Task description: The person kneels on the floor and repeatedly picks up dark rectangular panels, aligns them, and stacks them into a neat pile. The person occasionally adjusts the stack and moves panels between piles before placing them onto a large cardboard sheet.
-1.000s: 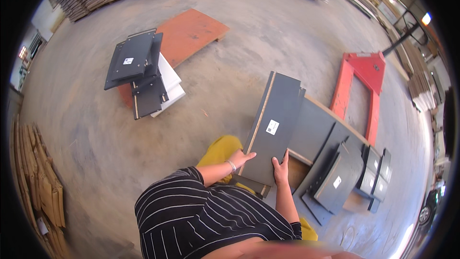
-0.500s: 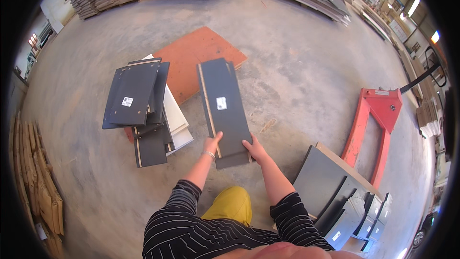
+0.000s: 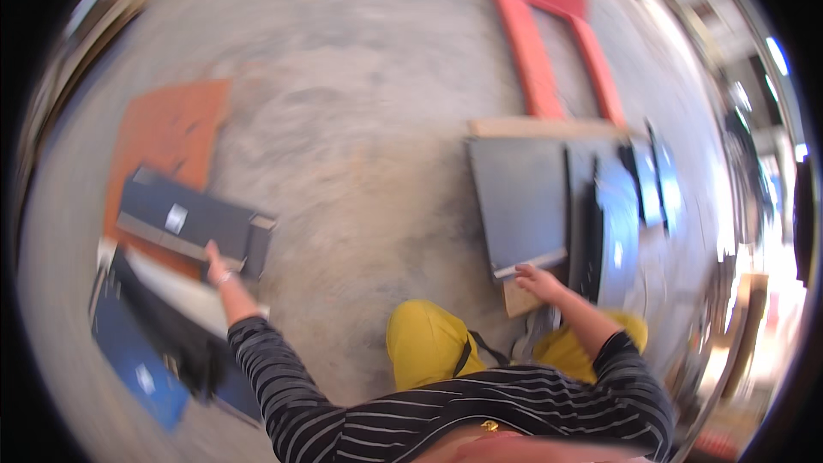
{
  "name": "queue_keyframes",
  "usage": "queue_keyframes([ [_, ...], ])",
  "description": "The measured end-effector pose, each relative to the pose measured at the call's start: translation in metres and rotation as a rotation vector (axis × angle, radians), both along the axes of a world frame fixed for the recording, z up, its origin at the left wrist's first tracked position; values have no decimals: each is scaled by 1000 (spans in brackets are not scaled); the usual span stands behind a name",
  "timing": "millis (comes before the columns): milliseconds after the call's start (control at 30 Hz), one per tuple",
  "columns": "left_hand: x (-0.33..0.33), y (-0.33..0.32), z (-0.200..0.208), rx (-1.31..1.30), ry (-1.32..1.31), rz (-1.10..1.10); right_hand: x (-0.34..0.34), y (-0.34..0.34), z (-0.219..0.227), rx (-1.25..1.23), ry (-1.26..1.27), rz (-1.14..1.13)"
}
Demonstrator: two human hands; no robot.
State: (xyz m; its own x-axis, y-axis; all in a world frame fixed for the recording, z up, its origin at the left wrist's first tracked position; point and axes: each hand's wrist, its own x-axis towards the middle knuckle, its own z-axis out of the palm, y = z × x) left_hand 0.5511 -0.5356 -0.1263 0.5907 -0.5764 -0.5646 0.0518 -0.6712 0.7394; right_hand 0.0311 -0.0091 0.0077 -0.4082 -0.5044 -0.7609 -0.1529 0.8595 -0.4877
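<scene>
My left hand (image 3: 220, 270) grips the near edge of a dark panel (image 3: 201, 216) with a white label, its thumb on top. One or more further dark boards seem to lie together with it. The panel is tilted over an orange-brown board (image 3: 167, 137) on the floor. My right hand (image 3: 538, 283) reaches to the near edge of a large dark grey panel (image 3: 519, 206) in the right-hand stack. Its fingers look apart and hold nothing I can see. Motion blurs whether they touch the edge.
A pile of dark and white boards (image 3: 141, 369) lies at the lower left. Several narrower dark panels (image 3: 617, 231) overlap on the right-hand stack. Behind that stack stands a red pallet jack (image 3: 527, 51). Concrete floor (image 3: 343, 137) lies between the piles.
My view has turned to the right. The dark panel, held by both hands before, is now at the left in my left hand alone. My right hand has moved to the right-hand stack.
</scene>
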Motion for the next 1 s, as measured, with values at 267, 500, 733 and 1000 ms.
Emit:
queue_keyframes([
  [267,-6,-26,10,222,-1154,-239,-30,160,112,-26,167,-555],
  [500,-224,126,37,-824,-922,-1113,-118,253,125,35,581,-614],
  [733,-403,477,67,-414,394,-1949,-211,338,44,60,761,-627],
  [1000,-512,596,84,257,365,-1826,-300,331,-3,-130,456,-738],
])
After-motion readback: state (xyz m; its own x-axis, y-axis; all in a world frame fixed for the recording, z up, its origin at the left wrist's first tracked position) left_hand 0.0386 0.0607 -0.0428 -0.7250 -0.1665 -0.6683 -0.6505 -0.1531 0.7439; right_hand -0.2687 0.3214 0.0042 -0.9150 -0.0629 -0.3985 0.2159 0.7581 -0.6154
